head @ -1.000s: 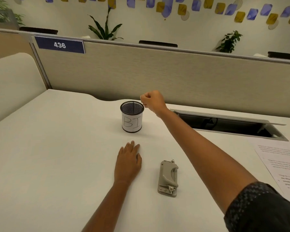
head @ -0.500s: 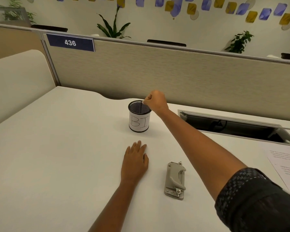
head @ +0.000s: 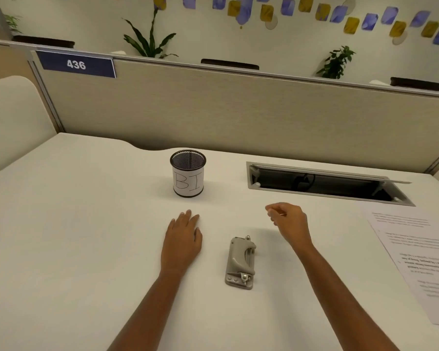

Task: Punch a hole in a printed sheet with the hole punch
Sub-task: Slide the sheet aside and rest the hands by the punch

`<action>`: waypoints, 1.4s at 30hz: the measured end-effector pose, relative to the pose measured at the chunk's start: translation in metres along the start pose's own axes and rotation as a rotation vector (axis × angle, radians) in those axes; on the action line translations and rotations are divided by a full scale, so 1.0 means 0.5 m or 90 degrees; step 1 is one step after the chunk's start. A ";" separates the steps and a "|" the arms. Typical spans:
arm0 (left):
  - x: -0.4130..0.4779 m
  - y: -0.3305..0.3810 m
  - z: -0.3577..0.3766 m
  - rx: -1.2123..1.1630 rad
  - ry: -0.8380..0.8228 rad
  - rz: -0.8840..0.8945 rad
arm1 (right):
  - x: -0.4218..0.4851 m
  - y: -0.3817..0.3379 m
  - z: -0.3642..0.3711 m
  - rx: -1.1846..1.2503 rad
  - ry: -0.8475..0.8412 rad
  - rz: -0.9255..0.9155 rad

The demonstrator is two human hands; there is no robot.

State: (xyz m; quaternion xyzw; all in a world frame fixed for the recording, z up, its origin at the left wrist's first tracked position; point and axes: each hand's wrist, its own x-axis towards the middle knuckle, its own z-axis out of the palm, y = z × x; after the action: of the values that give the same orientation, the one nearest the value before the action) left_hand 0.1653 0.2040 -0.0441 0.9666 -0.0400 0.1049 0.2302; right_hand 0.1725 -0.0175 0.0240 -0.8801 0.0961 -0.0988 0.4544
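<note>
The hole punch (head: 240, 263) lay flat on the white desk (head: 74, 236), its long side running away from me, and I take it as my mark for the rest. My left hand (head: 183, 240) rested palm down on the desk just left of the punch, fingers (head: 185, 219) straight and close together, gripping nothing. My right hand (head: 288, 221) was beyond the punch and a little to its right, apart from it, the fingers curled in loosely toward the thumb; something small and thin seemed to show at the fingertips, but I could not tell what it was or whether I was pinching it. The printed sheet (head: 421, 262) lay flat well to the right of the punch, reaching the desk's right side. Farther back and left of the punch stood a black mesh cup (head: 188, 173) with a paper label marked "BI". An open cable tray (head: 325, 183) was set into the desk behind and to the right of the punch.
</note>
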 end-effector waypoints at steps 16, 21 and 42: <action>-0.073 0.046 -0.008 0.047 -0.024 -0.008 | -0.207 0.131 -0.012 -0.235 0.105 -0.040; -0.083 0.048 -0.013 0.030 -0.038 -0.019 | -0.198 0.120 -0.019 -0.121 0.130 0.004; -0.077 0.044 -0.008 -0.012 0.010 -0.007 | -0.130 0.055 -0.033 -0.370 -0.077 0.050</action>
State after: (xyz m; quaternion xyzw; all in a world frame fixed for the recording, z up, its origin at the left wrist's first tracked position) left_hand 0.1244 0.1875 -0.0393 0.9639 -0.0337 0.1105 0.2401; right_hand 0.1034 -0.0291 0.0055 -0.9732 0.1269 0.0035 0.1915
